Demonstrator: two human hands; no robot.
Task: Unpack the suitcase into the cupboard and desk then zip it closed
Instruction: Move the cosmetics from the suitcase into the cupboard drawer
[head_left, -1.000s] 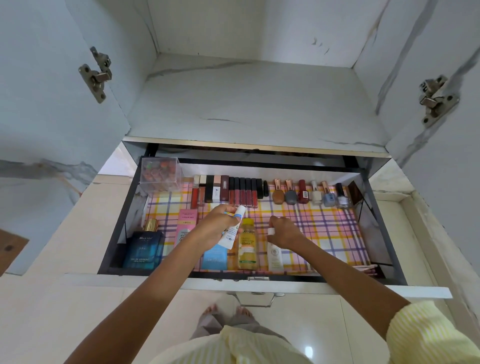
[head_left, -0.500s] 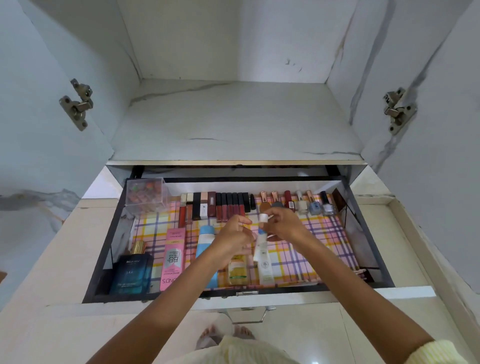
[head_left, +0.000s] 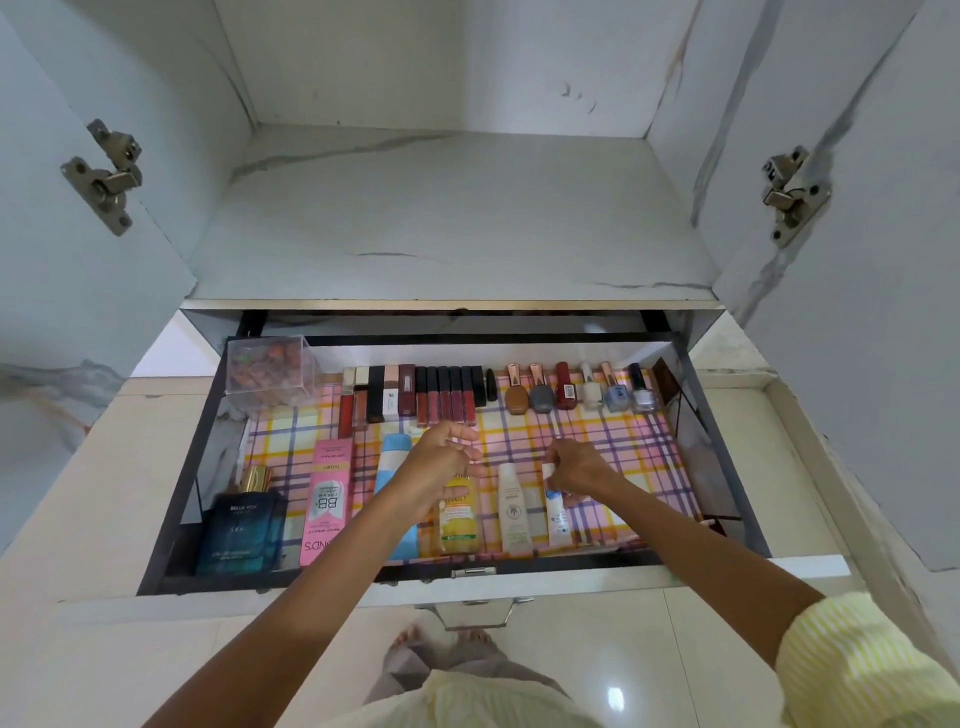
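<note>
Drawer stood open. Legible: "BELLA VITA" on the dark blue perfume box; "POND'S", "BB+ CREAM", "IVORY" on the pink carton. Right hand fingers pinched the cap end of a white, blue-banded tube in the drawer's front row. Left hand hovered, fingers loose, holding nothing.

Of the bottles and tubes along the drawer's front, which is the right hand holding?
The small white-and-blue tube, rightmost in that row; the right hand pinches its far end.
</note>
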